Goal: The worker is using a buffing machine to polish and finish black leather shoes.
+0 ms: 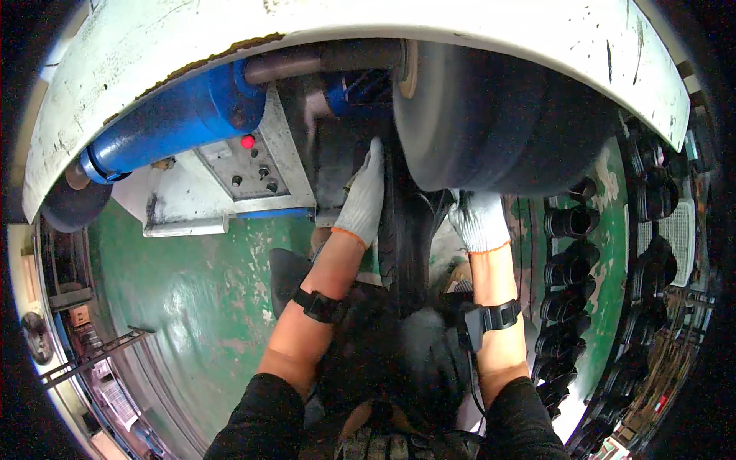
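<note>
Green worn floor (199,284) spreads under your machine.
From the left: a blue cylinder (176,119), a grey control panel (245,169) with a red button (248,142), then your left hand (363,195) lying flat and open against the black tyre (402,230); your right hand (477,218) reaches behind it under the dark drum (498,115), grip hidden, cannot tell; stacked tyres (571,261) stand right.
</note>
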A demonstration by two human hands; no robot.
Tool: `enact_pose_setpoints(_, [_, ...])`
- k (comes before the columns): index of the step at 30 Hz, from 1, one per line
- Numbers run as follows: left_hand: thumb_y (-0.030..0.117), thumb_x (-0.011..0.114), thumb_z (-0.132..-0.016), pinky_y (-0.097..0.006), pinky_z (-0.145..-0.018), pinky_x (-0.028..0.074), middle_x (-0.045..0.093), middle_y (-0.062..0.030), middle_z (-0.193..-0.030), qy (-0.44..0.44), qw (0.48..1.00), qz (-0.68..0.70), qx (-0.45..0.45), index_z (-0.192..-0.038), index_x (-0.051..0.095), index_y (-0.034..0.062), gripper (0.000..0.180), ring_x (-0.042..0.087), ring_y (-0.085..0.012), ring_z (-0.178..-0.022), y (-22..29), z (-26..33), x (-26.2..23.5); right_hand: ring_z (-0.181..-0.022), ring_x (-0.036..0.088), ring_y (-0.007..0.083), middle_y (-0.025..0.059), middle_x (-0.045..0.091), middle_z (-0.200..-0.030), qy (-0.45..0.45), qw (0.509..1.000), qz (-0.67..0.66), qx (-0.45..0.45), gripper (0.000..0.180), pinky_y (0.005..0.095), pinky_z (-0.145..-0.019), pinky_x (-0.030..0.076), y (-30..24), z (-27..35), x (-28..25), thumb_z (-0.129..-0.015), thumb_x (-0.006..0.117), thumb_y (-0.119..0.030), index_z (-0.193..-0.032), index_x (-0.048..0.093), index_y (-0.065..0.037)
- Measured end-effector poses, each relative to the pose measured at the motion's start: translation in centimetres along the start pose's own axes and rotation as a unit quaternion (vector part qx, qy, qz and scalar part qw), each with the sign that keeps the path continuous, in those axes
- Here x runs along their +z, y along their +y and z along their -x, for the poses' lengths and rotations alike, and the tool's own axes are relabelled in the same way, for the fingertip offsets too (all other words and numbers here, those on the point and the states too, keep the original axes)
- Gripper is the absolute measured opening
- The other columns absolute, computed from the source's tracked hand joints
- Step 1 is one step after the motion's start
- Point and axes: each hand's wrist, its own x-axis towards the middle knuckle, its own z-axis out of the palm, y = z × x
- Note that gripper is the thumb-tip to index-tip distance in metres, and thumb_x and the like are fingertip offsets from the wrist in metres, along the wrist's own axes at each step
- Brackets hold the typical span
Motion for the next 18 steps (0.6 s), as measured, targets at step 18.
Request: enact_pose_setpoints(18, [0.032,0.025,-0.106,-0.043,-0.112,0.037,0.047,-0.0138,-0.143,-0.386,0.863,0.326,0.012,-0.142,0.041,0.0061,0.047,0.049,-0.0308,-0.127,-2.7,-1.4,4.0,-0.124,0.048,0.0415,0.0197,0.053,-0.136,0.032,0.998,-0.061,0.001,0.049,0.0470,-0.111,0.034,4.0,0.2,-1.8,-0.088,0.057,-0.025,-0.133,0.052,-0.006])
